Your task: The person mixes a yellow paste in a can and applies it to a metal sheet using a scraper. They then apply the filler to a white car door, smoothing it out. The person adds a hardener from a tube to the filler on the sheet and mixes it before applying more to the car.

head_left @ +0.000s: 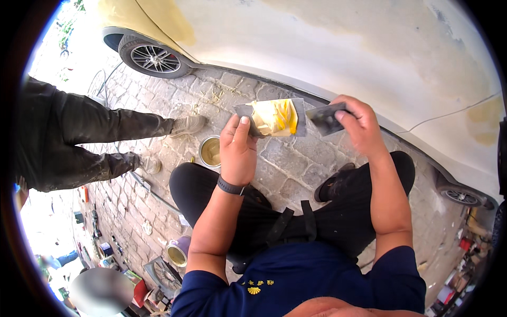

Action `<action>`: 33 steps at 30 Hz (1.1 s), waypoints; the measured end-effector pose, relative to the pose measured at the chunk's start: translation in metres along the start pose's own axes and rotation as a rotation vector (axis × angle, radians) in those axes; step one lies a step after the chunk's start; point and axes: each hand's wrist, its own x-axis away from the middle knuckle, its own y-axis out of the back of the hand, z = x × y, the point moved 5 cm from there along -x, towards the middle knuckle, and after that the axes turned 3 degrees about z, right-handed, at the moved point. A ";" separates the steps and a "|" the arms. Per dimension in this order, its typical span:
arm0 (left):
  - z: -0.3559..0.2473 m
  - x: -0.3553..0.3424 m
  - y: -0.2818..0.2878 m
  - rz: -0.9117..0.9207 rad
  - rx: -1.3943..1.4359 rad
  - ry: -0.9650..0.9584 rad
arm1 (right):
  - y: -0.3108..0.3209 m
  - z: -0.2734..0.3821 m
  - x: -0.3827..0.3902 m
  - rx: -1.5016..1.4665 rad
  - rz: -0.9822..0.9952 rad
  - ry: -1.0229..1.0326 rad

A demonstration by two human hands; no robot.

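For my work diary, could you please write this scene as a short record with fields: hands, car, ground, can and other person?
Left hand: holds a flat plate bearing cream and bright yellow paste
Right hand: grips a dark flat spreader near the plate; contact unclear
Car: pale body, yellowish patches
Ground: stone paving
Open can: on the paving, beside the left hand in view
Other person: at picture left, dark trousers

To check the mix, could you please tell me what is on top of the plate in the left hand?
Yellow-streaked cream paste lies on the grey plate; the part beneath is covered from view.
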 end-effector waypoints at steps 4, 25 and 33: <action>0.028 0.009 -0.011 0.064 0.119 0.255 | 0.004 -0.007 -0.006 -0.821 -0.092 0.120; 0.002 0.011 -0.017 0.162 -0.744 -0.230 | -0.045 -0.080 0.000 -0.600 -0.319 -0.346; 0.004 0.016 -0.026 0.294 -0.965 -0.162 | -0.062 -0.047 -0.002 -0.593 -0.293 -0.297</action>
